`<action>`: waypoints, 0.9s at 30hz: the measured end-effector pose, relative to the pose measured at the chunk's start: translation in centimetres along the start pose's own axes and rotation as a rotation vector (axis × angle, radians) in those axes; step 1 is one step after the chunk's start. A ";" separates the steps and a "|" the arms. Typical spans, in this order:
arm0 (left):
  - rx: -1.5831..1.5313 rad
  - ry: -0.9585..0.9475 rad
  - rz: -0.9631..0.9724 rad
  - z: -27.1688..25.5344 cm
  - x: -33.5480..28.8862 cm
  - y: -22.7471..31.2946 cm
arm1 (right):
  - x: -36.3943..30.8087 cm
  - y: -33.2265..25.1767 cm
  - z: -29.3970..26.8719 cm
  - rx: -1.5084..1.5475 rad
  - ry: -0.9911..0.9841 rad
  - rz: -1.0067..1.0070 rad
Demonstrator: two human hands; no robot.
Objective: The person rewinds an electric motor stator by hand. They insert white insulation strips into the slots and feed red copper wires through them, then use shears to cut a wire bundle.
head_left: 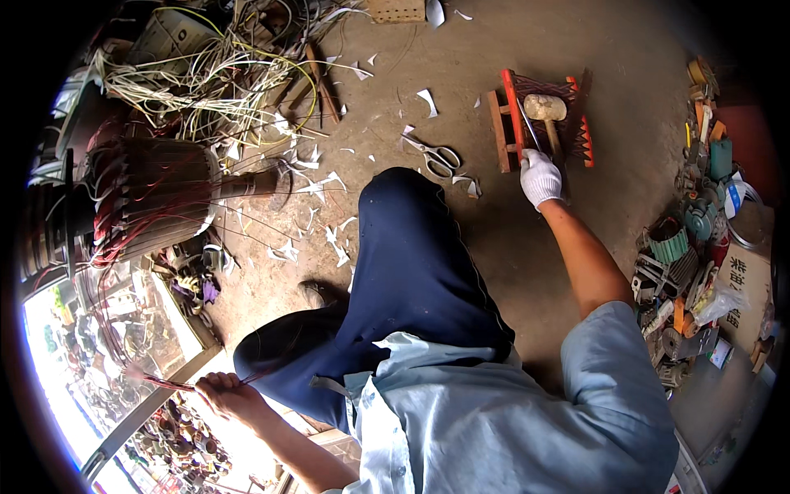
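My bare left hand (228,393) is closed around a bundle of thin reddish wires (169,383), out at the lower left. These wires run up to a large ridged cylinder (160,193) that looks like a motor core, lying on its side with red wires hanging off it. On the right, my right hand (541,179) in a white knitted glove reaches to a small red-framed folding stool (508,103). From its closed fingers a thin metal tool (527,128) points upward; its exact kind is unclear. Beside it, a mallet (545,107) with a pale head lies on the stool.
Scissors (440,156) lie on the floor beyond my knee, among scattered white scraps (333,243). A tangle of pale wires (206,90) fills the upper left. Along the right edge are piled tools and parts (679,247) and a cardboard box (749,288).
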State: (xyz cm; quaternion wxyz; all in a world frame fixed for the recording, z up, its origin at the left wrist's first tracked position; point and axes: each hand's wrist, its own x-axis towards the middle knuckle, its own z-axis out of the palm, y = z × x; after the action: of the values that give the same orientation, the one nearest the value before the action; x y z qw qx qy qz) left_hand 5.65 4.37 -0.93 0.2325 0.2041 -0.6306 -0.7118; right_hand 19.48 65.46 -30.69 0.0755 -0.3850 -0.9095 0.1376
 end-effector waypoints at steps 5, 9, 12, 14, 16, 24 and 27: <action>-0.011 0.057 -0.045 -2.9 0.4 0.1 | 0.5 -7.6 6.7 0.148 -0.175 -0.380; 0.045 -0.002 -0.035 0.4 -0.6 1.9 | 1.1 -12.5 12.6 0.061 -0.651 -0.152; -0.068 -0.098 -0.151 4.2 1.2 2.2 | 6.2 -4.4 24.4 -0.073 -0.528 0.007; -0.041 -0.014 -0.128 1.2 -1.3 3.1 | 5.4 -7.3 26.3 -0.173 -0.685 0.099; -0.041 -0.001 -0.129 0.5 -2.8 3.4 | 5.4 -7.1 27.3 -0.202 -0.738 0.111; -0.071 -0.008 -0.152 2.5 -3.4 3.2 | 5.8 -4.0 27.0 -0.043 -0.806 0.196; -0.143 -0.021 -0.172 1.9 -3.0 2.8 | 5.5 -3.0 25.2 0.145 -0.824 0.264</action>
State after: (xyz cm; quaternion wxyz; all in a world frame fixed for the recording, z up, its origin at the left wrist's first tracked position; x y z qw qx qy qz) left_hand 7.14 7.42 2.08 0.1780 0.2328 -0.5606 -0.7745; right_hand 7.52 62.57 -53.51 -0.2851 -0.4044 -0.7947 0.3517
